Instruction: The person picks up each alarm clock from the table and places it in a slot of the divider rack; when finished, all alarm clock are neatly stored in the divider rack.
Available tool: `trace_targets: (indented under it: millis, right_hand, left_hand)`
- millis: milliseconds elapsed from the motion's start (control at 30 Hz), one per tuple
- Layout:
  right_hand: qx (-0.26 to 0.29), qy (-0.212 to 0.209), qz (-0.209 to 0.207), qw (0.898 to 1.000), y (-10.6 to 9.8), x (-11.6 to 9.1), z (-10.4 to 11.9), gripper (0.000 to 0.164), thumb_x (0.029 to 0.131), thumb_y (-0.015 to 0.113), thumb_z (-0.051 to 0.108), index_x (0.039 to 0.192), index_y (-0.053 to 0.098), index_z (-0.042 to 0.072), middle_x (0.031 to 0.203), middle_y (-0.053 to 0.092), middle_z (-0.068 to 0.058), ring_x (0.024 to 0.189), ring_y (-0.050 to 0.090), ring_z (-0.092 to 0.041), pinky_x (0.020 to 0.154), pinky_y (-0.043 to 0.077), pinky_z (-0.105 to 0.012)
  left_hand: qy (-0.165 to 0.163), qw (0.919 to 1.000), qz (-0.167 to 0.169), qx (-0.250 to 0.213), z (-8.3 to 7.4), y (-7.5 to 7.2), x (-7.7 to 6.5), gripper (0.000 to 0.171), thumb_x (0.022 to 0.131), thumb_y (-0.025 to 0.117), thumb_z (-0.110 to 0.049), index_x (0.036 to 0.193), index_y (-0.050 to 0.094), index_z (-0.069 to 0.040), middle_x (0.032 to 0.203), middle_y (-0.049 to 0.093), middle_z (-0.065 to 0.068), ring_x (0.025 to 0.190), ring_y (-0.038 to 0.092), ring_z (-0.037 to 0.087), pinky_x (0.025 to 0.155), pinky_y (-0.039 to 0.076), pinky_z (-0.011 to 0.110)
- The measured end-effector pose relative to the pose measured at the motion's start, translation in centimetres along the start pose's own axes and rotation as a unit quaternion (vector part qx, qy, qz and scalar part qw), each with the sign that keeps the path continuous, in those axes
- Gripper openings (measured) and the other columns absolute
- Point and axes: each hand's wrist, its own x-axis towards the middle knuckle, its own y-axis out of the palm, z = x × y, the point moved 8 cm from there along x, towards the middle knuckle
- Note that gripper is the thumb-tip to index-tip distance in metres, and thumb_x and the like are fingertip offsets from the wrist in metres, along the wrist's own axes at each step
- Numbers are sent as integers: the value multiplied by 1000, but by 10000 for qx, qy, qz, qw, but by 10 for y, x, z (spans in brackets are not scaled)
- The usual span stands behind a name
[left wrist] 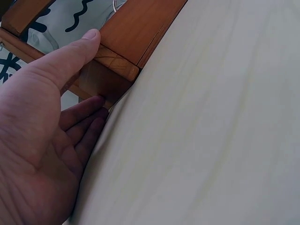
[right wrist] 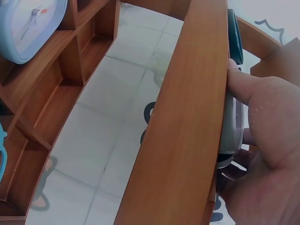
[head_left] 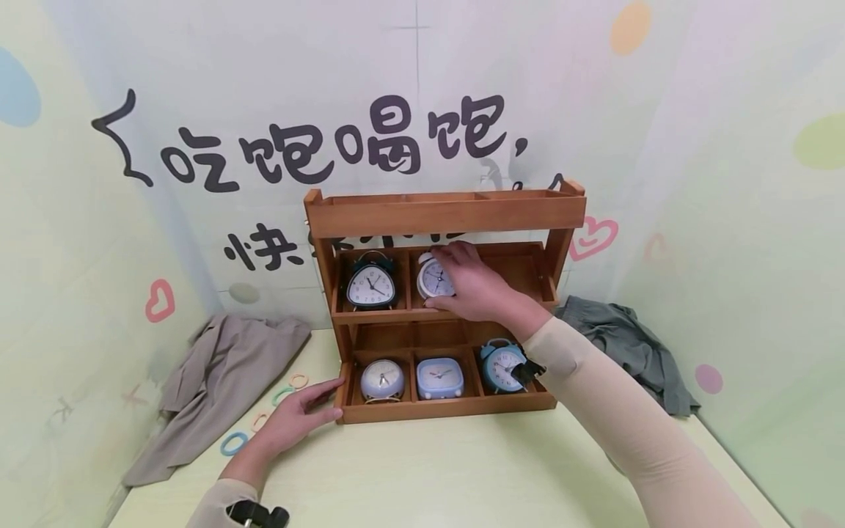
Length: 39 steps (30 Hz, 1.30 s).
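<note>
A brown wooden shelf rack (head_left: pixel 445 215) with three tiers stands on the table. In the middle tier's centre compartment, my right hand (head_left: pixel 477 284) grips a white round alarm clock (head_left: pixel 432 279); its fingers partly cover the dial. The right wrist view shows the thumb and fingers on the clock (right wrist: pixel 228 124) behind the tier's front board. My left hand (head_left: pixel 290 422) rests its thumb and fingertips against the rack's lower left end, with the fingers fairly straight. Left of the white clock sits a black triangular alarm clock (head_left: pixel 371 284).
On the bottom tier are a lavender round clock (head_left: pixel 383 379), a blue square clock (head_left: pixel 439 377) and a teal twin-bell clock (head_left: pixel 499 364). Grey-brown cloth (head_left: pixel 231 367) lies left, dark green cloth (head_left: pixel 627 348) right. Several coloured rings (head_left: pixel 234 443) lie near my left hand.
</note>
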Motion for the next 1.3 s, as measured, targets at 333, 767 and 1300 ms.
trace_targets:
  millis: [333, 767, 1300]
  right_hand:
    - [-281, -261, -25, 9993, 4, -5, 0, 100, 102, 79, 54, 173, 33, 1, 178, 26, -22, 163, 23, -38, 132, 37, -51]
    - [-138, -180, -100, 9997, 9, -10, -7, 103, 101, 76, 61, 175, 32, 5, 180, 26, -19, 167, 21, -37, 136, 29, -54]
    - [538, -98, -507, 9972, -11, -76, -30, 101, 99, 85, 51, 175, 34, 8, 181, 20, -16, 163, 27, -38, 128, 40, -60]
  left_hand:
    - [-55, 10000, -26, 26, 0, 1, -1, 64, 101, 86, -37, 159, 64, -22, 166, 57, 6, 151, 55, 35, 129, 37, 57]
    - [-21, 10000, -29, 15, 0, 1, 1, 64, 101, 85, -36, 160, 63, -21, 166, 56, 7, 153, 54, 36, 129, 37, 57]
    - [-16, 10000, -2, 57, 0, 0, 0, 64, 102, 85, -35, 160, 63, -20, 166, 57, 6, 153, 53, 35, 128, 39, 52]
